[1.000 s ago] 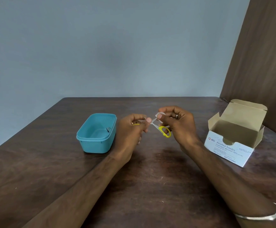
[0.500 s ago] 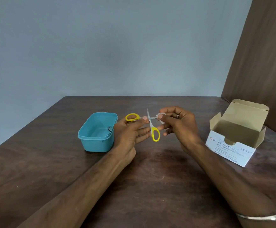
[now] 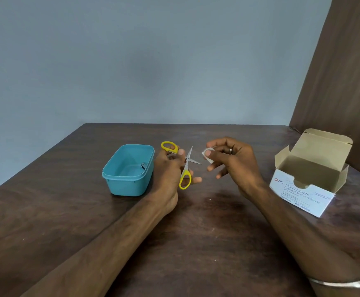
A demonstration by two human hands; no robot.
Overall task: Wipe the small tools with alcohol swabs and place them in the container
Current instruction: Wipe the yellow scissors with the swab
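Lower right corner: thin silver metal bangle [image 3: 346, 282] on right wrist. Bare dark brown wooden table [image 3: 196, 243] across lower frame, both forearms angled in from bottom edge toward centre. Centre frame, raised above tabletop: left hand [image 3: 168, 170] gripping small yellow-handled steel scissors [image 3: 186, 166], blades spread open in a V, one tip pointing up, the other pointing right; one yellow loop above the fingers at upper left of the hand, the other loop below, near the fingertips. Just right of the blade tips, not touching them: right hand [image 3: 232, 161] pinching small white alcohol swab pad [image 3: 208, 154] between thumb and forefinger, remaining fingers loosely curled; dark ring [image 3: 230, 150] on one finger. Left of centre, just beside left hand: lidless teal plastic rectangular container [image 3: 129, 189] standing on table, small metal tool [image 3: 143, 166] lying inside against its right wall; kind of tool too small to tell. Right edge of frame, well apart from hands: open white cardboard box labelled "Alcohol Swabs" [image 3: 303, 189], flap up, brown interior visible. Far background: plain pale blue wall [image 3: 153, 61]; brown wooden panel [image 3: 350, 82] at upper right.
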